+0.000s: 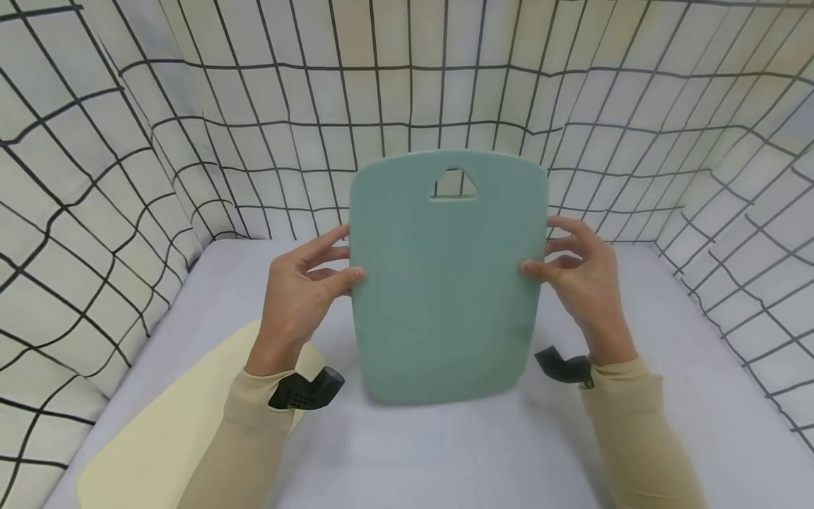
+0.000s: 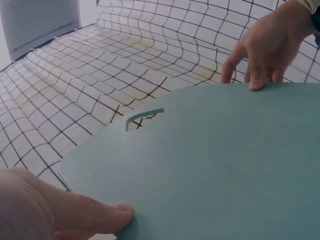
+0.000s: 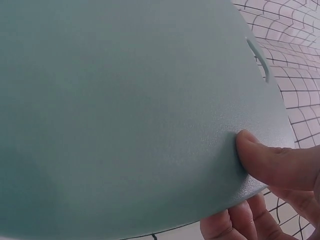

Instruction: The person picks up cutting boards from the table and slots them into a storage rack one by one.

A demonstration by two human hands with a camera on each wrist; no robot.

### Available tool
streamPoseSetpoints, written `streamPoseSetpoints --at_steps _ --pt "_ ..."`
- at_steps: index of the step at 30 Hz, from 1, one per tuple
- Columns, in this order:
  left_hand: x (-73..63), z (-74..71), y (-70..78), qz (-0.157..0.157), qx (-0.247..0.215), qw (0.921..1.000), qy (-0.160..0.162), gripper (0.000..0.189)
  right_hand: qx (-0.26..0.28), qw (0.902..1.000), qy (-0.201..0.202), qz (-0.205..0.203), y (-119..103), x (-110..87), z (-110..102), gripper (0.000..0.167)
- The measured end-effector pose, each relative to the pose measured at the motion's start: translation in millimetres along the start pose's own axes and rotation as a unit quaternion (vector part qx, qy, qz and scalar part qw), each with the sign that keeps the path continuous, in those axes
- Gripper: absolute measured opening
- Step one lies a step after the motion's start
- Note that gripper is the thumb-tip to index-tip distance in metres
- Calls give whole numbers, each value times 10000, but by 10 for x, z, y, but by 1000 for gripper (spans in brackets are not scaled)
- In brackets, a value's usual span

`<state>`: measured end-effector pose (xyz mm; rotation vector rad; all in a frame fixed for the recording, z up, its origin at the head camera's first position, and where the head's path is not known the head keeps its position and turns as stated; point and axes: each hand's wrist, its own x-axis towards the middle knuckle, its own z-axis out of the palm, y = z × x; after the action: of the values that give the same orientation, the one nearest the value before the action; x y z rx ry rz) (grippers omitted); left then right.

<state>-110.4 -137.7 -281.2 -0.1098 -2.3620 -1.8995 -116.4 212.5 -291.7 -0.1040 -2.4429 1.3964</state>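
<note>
We pinch the flat, pale-green, plastic-looking board (image 1: 445,304) over the white table (image 1: 445,456), left hand (image 1: 299,297), right hand (image 1: 586,279) on opposite edges. Likely light, stiff, slickish; grip edges or top cutout (image 1: 453,199).

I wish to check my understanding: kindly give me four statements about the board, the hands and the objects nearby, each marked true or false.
1. The left hand and right hand both hold the green board. True.
2. The cut-out sits near the board's lower edge. False: in the head view, it is near the upper edge.
3. The pale yellow sheet lies beside the right forearm. False: it lies by the left forearm.
4. The right thumb rests on the board's near face. True.
</note>
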Motion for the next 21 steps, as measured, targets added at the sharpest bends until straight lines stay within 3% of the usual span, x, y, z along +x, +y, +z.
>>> streamPoseSetpoints --at_steps 21 --pt "-13 -140 3 250 130 9990 338 61 231 9997 91 -68 -133 16 155 61"
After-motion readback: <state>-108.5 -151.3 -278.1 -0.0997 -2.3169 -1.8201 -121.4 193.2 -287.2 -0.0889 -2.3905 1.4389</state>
